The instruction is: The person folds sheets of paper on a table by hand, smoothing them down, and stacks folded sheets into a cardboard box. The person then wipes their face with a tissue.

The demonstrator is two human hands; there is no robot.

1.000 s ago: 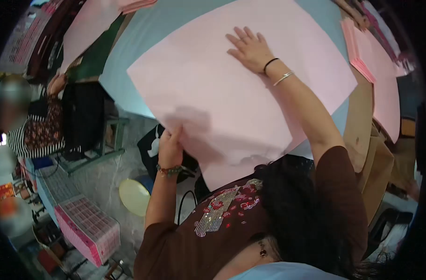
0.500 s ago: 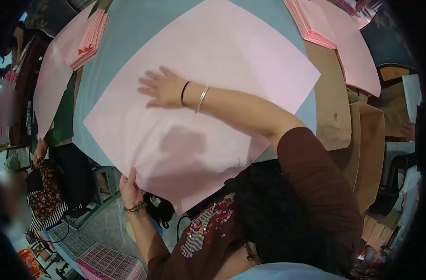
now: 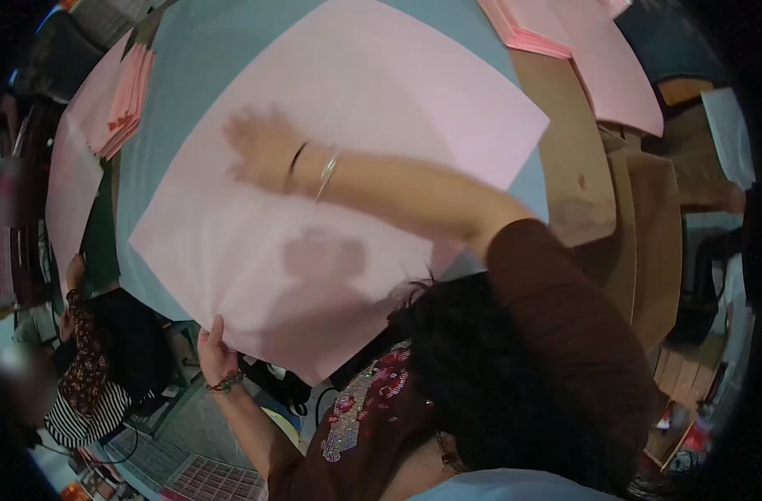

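Head view: the blue-grey surface point(image 3: 168, 108), bordered by a scuffed tan board point(image 3: 565, 150) at right, has shifted left in the picture since half a second ago. On it lies the broad pink sheet point(image 3: 373, 83), turned cornerwise, its near corner hanging over the edge toward the person. It is smooth and thin, with soft creases fanning from the gripped edge and a dark shadow across its near part.

The right hand point(image 3: 268, 150) has moved from the sheet's far middle, a second ago, toward its left side. Its fingers are released and spread, palm down over the sheet and blurred; whether every fingertip touches cannot be told. The left hand point(image 3: 217, 352) grasps the near left edge, thumb on top, the other fingers hidden beneath, just as before.

Folded pink stacks point(image 3: 130, 100) with layered edges sit left of the sheet. Smallest are a shiny metal bangle point(image 3: 327, 171) and a beaded bracelet point(image 3: 226, 382).
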